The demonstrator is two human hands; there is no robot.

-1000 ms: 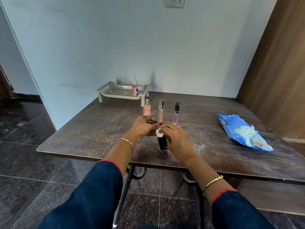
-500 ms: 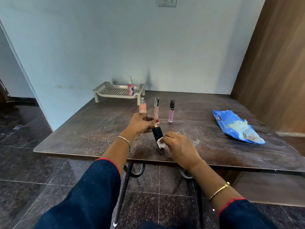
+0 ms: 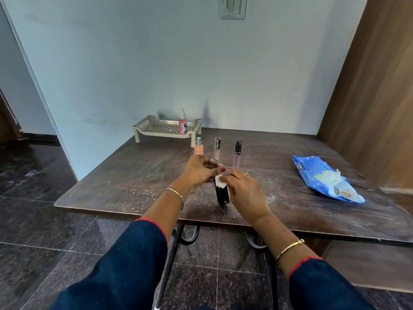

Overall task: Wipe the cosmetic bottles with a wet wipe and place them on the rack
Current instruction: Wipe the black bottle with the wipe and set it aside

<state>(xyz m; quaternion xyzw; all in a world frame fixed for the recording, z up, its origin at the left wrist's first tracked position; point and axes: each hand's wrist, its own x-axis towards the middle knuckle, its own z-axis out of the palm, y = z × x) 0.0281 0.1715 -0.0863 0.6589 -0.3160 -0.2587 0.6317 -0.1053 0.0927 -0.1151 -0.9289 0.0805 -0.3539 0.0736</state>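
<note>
Black bottle (image 3: 222,194) is upright over the near table (image 3: 125,175) edge. The left hand (image 3: 199,171) grips its top with curled fingers; the right hand (image 3: 244,193) pinches a white wet wipe (image 3: 220,181) against its upper part. Far left, the beige rack (image 3: 156,130) holds one pink spray bottle (image 3: 183,124).

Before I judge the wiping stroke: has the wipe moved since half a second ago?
Yes: the wipe moved away from the near table edge, toward the standing pink tube.
</note>
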